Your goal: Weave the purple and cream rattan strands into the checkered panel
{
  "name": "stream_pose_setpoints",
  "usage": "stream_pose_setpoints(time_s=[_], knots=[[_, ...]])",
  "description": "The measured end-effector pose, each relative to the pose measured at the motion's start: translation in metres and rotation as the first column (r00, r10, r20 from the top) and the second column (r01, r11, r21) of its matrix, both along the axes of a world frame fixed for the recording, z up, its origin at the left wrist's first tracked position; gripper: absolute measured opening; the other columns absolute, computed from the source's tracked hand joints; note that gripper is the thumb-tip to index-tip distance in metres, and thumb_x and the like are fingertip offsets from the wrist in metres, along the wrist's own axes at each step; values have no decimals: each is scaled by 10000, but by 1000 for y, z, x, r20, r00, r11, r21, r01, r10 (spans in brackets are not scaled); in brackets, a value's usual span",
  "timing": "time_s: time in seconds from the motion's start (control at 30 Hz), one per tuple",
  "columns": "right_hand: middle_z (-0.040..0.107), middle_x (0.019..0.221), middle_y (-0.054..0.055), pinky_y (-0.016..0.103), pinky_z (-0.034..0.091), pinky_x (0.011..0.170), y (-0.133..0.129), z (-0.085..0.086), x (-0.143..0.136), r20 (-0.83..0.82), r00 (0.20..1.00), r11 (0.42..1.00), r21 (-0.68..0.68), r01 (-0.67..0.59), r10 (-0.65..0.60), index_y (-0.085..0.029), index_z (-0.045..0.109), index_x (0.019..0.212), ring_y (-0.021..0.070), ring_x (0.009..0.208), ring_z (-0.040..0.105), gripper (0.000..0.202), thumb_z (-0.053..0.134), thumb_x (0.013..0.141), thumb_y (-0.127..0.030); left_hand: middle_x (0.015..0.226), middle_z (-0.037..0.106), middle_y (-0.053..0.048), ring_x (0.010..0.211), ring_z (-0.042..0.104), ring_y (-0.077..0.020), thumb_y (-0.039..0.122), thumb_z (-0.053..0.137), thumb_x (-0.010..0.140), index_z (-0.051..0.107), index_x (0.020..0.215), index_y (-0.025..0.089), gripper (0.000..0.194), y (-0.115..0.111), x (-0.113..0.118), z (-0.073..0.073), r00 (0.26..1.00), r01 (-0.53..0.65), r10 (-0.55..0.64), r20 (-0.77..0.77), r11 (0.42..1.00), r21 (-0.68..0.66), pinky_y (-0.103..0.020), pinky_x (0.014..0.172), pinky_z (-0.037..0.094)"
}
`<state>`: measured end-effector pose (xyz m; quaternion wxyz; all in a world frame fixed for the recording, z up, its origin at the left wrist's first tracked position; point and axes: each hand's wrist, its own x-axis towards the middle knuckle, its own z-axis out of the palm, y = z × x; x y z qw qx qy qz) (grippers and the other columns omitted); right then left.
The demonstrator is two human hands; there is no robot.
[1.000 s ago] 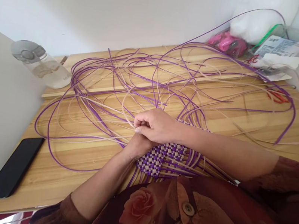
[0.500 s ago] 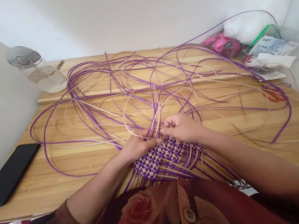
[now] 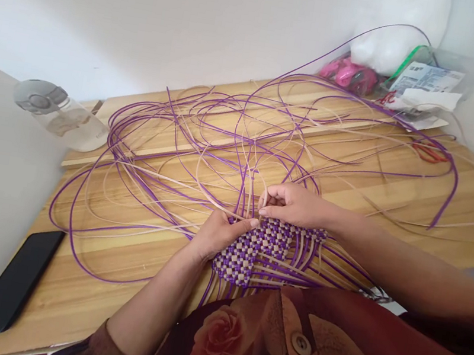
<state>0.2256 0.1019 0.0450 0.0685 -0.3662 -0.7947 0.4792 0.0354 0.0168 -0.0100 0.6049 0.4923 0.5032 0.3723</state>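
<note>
A purple and beige woven piece (image 3: 239,257) lies close to my body, with long purple and beige strands (image 3: 130,169) fanning out from its edges. My left hand (image 3: 220,232) grips the upper left edge of the weave, its thumb on top and its other fingers hidden beneath. Just to the right, my right hand (image 3: 287,203) pinches a beige strand between thumb and forefinger, above the top edge of the weave. Several short upright strands stand between the two hands.
On the wooden table (image 3: 78,296), a black phone (image 3: 14,281) lies at the left, with a clear bottle (image 3: 66,117) behind it. Orange-handled scissors (image 3: 429,152), papers (image 3: 428,79) and a pink bagged item (image 3: 350,74) are at the back right.
My right hand has shifted slightly right, and a beige strand now stands up from its pinch. My left hand stays on the weave. The whole view has shifted a little.
</note>
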Motion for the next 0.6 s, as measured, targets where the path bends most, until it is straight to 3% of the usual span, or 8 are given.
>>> stream_pose_setpoints(time_s=[0.13,0.23,0.37,0.5,0.6], knots=[[593,622,-13,223,304,535,-13,-15,-6,71,989,939,331,97,-128,-165,624,705,98,560,493,135,615,769,-283,884,704,-63,823,627,-198,380,708,745,697,901,131,293,1,1,0,999,4,-1,-37,997,78,-301,795,466],[601,612,-6,232,300,564,-15,-32,-9,29,975,884,429,186,-220,-166,628,676,104,569,498,140,622,771,-269,902,713,-60,844,636,-200,372,687,762,701,906,141,273,1,2,0,995,17,-4,-105,993,120,-306,826,469],[602,605,2,233,302,567,-7,-42,-8,44,970,897,391,204,-239,-156,618,655,108,568,500,165,625,772,-273,929,723,-52,888,644,-201,393,675,769,711,906,157,275,2,2,1,987,31,-7,-159,989,147,-292,851,464],[625,654,-1,227,330,566,-3,-31,2,2,982,947,263,182,-189,-154,644,737,109,588,517,212,599,797,-353,830,727,-64,704,638,-173,511,594,818,720,913,135,408,0,-7,5,985,124,-132,-108,989,-77,-268,670,476],[622,657,-4,227,340,559,-6,-22,8,-21,972,945,230,231,-233,-154,648,777,112,592,520,281,557,825,-416,824,729,-72,660,627,-163,511,644,779,729,924,122,424,0,-13,8,983,157,-168,-78,980,-125,-258,630,467]])
